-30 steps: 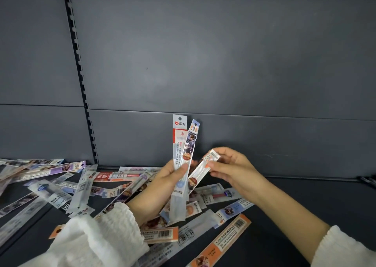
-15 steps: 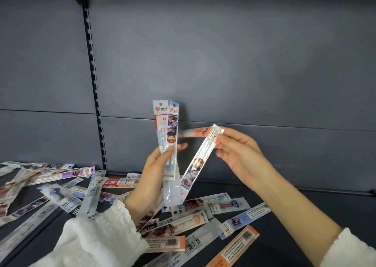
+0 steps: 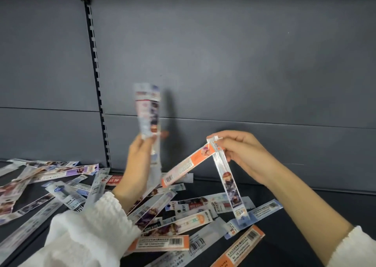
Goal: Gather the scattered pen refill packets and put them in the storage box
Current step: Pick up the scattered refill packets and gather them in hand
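My left hand (image 3: 138, 161) grips a small upright bundle of refill packets (image 3: 147, 112), blurred by motion, in front of the back wall. My right hand (image 3: 242, 155) pinches the top ends of two packets: an orange-and-white one (image 3: 189, 166) slanting down to the left and a clear one with a printed figure (image 3: 231, 183) hanging down to the right. Several more long packets (image 3: 179, 224) lie scattered on the dark shelf below both hands, and more lie to the left (image 3: 59, 171). No storage box is in view.
A dark grey back panel (image 3: 223, 63) closes the shelf behind my hands. A slotted vertical upright (image 3: 95, 79) runs down it at the left. White knit sleeves cover both forearms; the left one (image 3: 87, 236) hides part of the pile.
Both hands have drawn apart. My left hand shifted left with its bundle. My right hand moved right and now dangles two packets by their tops instead of one held against the bundle.
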Tool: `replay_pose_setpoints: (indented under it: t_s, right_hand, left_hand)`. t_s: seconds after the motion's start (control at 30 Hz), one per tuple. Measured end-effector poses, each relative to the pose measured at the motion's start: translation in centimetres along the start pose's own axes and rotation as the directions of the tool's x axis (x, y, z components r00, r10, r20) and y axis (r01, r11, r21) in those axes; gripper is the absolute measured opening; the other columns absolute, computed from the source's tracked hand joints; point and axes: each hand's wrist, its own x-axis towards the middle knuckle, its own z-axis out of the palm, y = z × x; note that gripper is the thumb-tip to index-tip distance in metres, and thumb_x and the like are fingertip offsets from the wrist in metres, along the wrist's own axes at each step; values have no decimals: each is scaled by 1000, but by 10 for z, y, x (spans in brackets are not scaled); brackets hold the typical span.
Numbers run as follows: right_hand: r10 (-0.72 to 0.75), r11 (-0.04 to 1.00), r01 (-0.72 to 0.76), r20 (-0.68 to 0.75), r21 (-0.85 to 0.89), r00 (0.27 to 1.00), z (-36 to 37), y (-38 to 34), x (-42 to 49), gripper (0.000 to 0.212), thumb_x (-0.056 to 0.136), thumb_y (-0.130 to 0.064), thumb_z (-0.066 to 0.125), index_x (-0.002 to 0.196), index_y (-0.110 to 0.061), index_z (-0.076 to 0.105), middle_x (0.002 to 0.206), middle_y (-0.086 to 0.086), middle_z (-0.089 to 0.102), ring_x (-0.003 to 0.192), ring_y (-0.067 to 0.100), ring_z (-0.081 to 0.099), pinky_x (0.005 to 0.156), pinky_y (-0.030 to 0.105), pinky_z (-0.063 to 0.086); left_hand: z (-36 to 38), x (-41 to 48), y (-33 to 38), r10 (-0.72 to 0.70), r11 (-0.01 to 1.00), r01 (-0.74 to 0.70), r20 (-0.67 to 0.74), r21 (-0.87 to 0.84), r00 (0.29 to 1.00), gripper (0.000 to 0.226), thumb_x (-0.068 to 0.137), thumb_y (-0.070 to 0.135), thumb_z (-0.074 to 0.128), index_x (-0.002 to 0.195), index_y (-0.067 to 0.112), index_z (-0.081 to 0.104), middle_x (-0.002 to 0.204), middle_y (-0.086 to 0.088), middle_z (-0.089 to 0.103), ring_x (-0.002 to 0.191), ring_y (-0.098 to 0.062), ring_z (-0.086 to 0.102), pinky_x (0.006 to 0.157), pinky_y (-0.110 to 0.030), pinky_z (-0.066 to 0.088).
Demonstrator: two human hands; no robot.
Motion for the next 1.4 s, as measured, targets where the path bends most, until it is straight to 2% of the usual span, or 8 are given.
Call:
replay_pose_setpoints:
  t_s: [0.2,0.37,0.5,0.7,0.87,1.0,1.17,1.4]
  right_hand:
    - [-43,999,39,-129,-30,991,15,2,1,19,93,-9,58,98,-18,74,83,2,74,77,16,58,62,25,44]
    - [-17,998,31,-245,54,969,33,8,5,13,90,-12,63,97,-13,73,84,11,70,70,15,53,57,22,43]
    - [141,941,-65,-212,331,967,38,4,10,8,87,-10,65,92,-9,72,82,8,71,77,20,60,76,33,48]
    - [462,665,-45,-363,746,809,28,4,13,5,88,-9,65,84,-10,64,71,3,64,54,7,49,44,14,43]
    - [467,633,-31,-350,774,812,36,18,-4,10,91,-4,58,101,-3,62,84,12,71,74,15,70,53,18,56]
    - [406,762,-229,-173,606,897,59,28,-21,7,89,-3,60,95,-3,60,81,12,75,72,19,74,58,22,58]
    - [292,956,-294,-50,-27,955,69,18,-34,12,86,-15,68,93,-6,63,86,6,75,75,17,72,63,28,53]
    - [245,804,-208,-8,-557,969,-13,29,-42,15,84,-29,70,99,-30,70,101,-10,71,95,1,65,90,26,52]
  left_hand:
    - [26,-24,-10,-278,937,344,469,-60,839,25,93,31,51,111,17,62,88,-8,74,74,-18,71,71,-35,60]
    - [26,-29,-14,-145,988,154,558,30,817,29,89,24,57,118,21,56,95,0,74,89,-9,71,73,-19,52]
    - [18,-27,-19,-187,978,208,534,21,825,17,95,17,53,109,15,62,92,-5,77,83,-10,71,69,-18,52]
    - [3,-13,-28,-310,874,421,390,-243,867,29,88,26,58,113,11,59,66,-2,61,48,-10,52,48,-22,47]
    - [4,-9,-32,-347,815,443,298,-373,889,49,75,51,58,108,14,53,59,4,31,42,-5,27,42,-17,29]
    - [5,-15,-35,-293,885,391,350,-254,890,48,76,58,61,103,19,59,75,0,55,58,-9,53,64,-24,44]
    - [2,-14,-36,-351,839,467,378,-280,856,30,88,47,54,107,27,66,109,8,72,105,-16,63,96,-43,48]
    - [6,-12,-34,-382,660,560,417,-501,825,14,90,26,58,96,14,60,59,1,50,49,-11,51,60,-27,54]
